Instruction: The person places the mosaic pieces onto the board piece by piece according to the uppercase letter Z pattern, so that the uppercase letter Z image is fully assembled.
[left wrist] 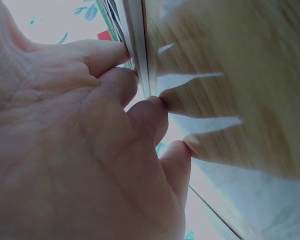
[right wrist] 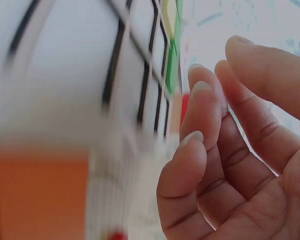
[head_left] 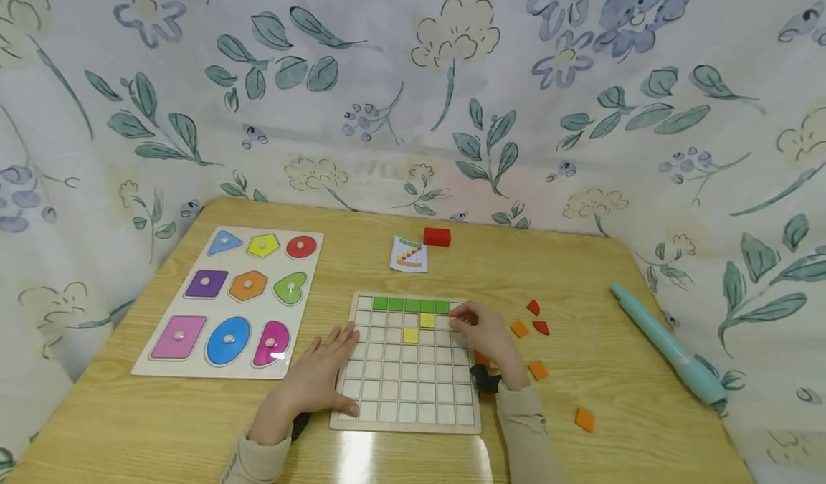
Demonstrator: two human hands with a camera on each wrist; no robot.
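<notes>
A wooden grid board (head_left: 405, 428) lies flat in front of me. Green square tiles (head_left: 411, 305) fill most of its top row, and below them one yellow tile (head_left: 427, 320) sits diagonally up from another yellow tile (head_left: 410, 335). My left hand (head_left: 315, 378) rests spread along the board's left edge, fingertips at the rim and thumb at the lower corner. Over the upper right corner is my right hand (head_left: 487, 335). In the right wrist view its fingers (right wrist: 192, 120) bend loosely, thumb apart from them, with nothing held.
Orange tiles (head_left: 538, 370) and red quarter-round pieces (head_left: 540, 328) lie scattered right of the board, some partly under my right wrist. A pattern card (head_left: 409, 254) and a red block (head_left: 437, 237) are behind it. Left stands a shape puzzle (head_left: 219, 305); far right, a teal wand-like object (head_left: 667, 344).
</notes>
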